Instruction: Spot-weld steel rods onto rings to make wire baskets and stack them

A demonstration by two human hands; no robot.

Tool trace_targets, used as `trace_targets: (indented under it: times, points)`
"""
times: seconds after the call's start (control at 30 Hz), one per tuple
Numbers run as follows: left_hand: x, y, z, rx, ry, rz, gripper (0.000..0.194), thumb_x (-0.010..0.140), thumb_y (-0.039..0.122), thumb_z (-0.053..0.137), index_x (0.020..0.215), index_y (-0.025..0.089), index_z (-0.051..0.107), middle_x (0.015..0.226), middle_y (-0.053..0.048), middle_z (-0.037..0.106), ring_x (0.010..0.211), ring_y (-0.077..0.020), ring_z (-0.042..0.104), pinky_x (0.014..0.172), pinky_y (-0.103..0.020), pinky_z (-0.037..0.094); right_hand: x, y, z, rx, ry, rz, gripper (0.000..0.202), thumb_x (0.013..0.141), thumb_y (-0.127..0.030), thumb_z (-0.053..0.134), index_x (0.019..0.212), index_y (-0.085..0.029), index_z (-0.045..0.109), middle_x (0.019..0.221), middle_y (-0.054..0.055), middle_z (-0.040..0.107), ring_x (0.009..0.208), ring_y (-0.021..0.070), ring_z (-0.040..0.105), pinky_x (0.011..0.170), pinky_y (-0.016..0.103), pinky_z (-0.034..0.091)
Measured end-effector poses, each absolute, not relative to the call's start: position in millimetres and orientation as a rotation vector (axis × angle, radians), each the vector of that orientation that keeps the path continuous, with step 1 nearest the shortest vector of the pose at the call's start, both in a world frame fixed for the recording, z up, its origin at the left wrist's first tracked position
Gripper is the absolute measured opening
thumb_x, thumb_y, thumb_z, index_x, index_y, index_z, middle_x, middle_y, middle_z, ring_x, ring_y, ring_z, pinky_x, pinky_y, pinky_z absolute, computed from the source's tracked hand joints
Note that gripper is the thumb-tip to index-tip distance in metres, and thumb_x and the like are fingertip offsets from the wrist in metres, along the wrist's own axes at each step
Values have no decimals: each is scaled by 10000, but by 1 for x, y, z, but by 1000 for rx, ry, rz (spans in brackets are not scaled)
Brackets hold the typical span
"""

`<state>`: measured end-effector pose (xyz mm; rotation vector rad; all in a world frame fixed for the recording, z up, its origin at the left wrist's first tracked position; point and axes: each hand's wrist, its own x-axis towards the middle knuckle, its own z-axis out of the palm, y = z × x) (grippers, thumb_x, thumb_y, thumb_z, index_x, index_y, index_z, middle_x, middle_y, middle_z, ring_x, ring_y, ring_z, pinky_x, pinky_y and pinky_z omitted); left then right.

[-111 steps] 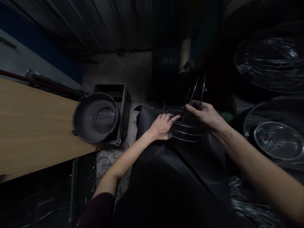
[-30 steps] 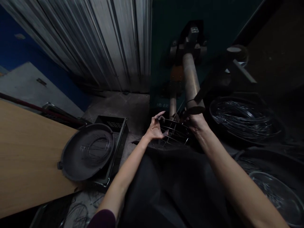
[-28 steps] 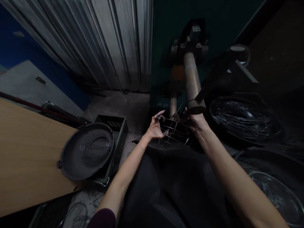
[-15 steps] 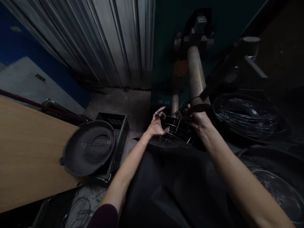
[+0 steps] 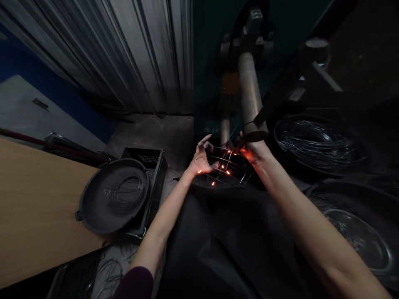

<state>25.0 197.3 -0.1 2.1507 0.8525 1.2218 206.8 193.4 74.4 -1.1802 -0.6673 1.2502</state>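
A wire frame (image 5: 230,158) of thin curved and straight metal wires hangs low under a spot welding machine's thick metal arm (image 5: 249,89). My left hand (image 5: 202,158) grips its left side, thumb below and fingers curved above. At the frame's upper right is my right hand (image 5: 254,151), closed on it under the arm's dark end; its fingertips are partly hidden. Orange sparks (image 5: 227,172) scatter over the wires and past my left wrist. Behind the frame, a thinner lower metal rod (image 5: 225,131) comes down from the machine.
Left, a round black tub (image 5: 93,211) with wire pieces rests on a black crate (image 5: 162,166) beside a wooden board (image 5: 37,207). To the right, one dark tub holds shiny wires (image 5: 318,143); another holds a wire ring (image 5: 361,232). Corrugated metal wall (image 5: 149,54) stands behind.
Glowing orange sparks have appeared around the wire frame and light up my right hand. The whole view has shifted slightly; both hands keep nearly the same hold.
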Motion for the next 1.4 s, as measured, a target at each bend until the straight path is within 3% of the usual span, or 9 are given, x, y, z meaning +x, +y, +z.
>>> trace_targets:
  times: [0.33,0.5,0.6,0.7,0.87,1.03,1.1,1.23,1.4]
  points:
    - [11,179,-8,2324,776,1181,1013,636,452,727,1427,173,159,1172,-130,520,1067,-253,542,950,-465,426,247,218,112,-1381,-617,1497,321,756,-249,667,580,-190,405,454,-51,399,332,39,277,283,151,164]
    - [-34,145,3,2340,758,879,1151,557,580,783,1460,219,166,1380,-196,461,1331,-364,383,1068,-567,312,239,160,109,-1303,-668,1526,260,762,-261,717,658,-171,496,500,-48,439,352,26,299,303,125,202]
    - [-56,129,24,1976,887,1000,952,757,610,617,1484,238,129,1391,-177,479,1305,-291,452,1060,-503,366,235,121,98,-1331,-652,1382,224,781,-304,718,710,-163,559,511,-43,457,366,28,340,324,125,236]
    - [-50,118,51,1736,1046,1202,576,926,536,390,1429,266,319,1290,-95,590,1225,-215,536,1069,-446,372,233,97,86,-1377,-668,1279,211,823,-325,669,717,-169,574,516,-34,477,375,33,359,338,134,245]
    - [23,100,82,1847,963,948,429,920,498,440,1148,188,630,1155,-68,671,1121,-216,597,1000,-378,440,188,64,65,-1459,-1014,1006,109,795,-213,647,705,-205,586,587,-15,541,525,96,500,495,188,424]
    - [61,80,81,1771,979,815,345,936,411,433,1002,167,668,839,-26,694,792,-147,646,764,-257,493,181,17,66,-1458,-1567,989,190,648,-111,715,591,-225,575,576,-1,570,560,166,561,627,293,512]
    - [52,77,85,1738,961,847,339,929,401,450,983,157,679,855,-22,692,818,-136,637,769,-229,475,212,3,81,-1437,-1695,773,38,758,-235,674,722,-242,662,711,24,658,653,202,627,699,341,536]
    - [27,77,113,1772,819,766,355,908,410,489,942,127,701,906,-41,704,842,-127,631,768,-195,454,275,4,118,-1517,-1954,-16,328,940,-316,476,1224,-234,619,1187,96,640,1095,267,589,922,417,468]
    - [24,89,133,1863,887,806,337,923,388,477,982,138,695,956,-51,713,910,-151,646,814,-210,466,282,28,120,-1587,-2213,-308,413,990,-317,372,1347,-197,540,874,66,673,733,171,632,618,265,449]
